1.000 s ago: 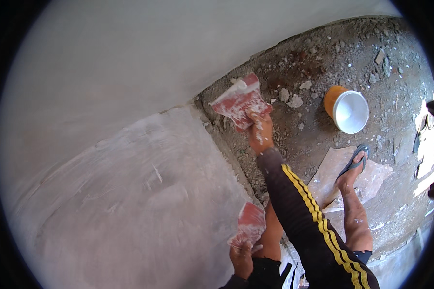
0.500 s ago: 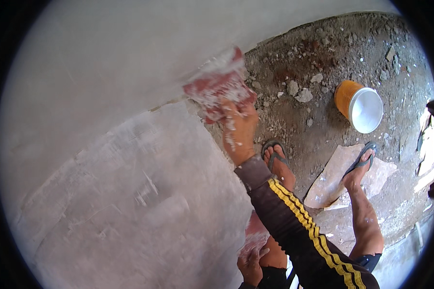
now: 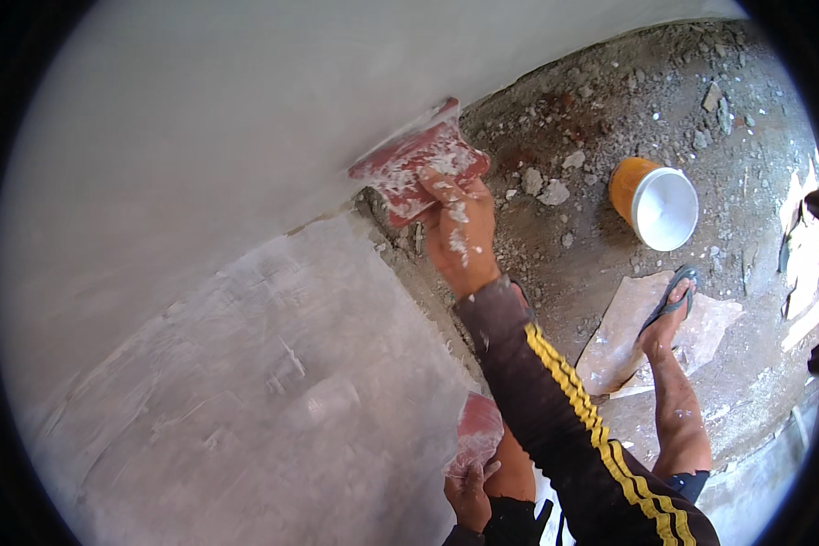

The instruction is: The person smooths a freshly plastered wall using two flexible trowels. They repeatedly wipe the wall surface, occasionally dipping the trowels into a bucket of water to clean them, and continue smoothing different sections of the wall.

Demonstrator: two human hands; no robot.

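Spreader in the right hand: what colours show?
The spreader is red smeared with white; it shows best in the head view.

Site appears to be a building under construction. Rubble (image 3: 553,192) litters the dirt floor (image 3: 601,238), upper right; the lower-left wall (image 3: 246,409) is unevenly coated.

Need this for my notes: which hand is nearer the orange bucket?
Right. In the picture, the right hand is left of the orange bucket; the left hand is farther off, lower and to its left.
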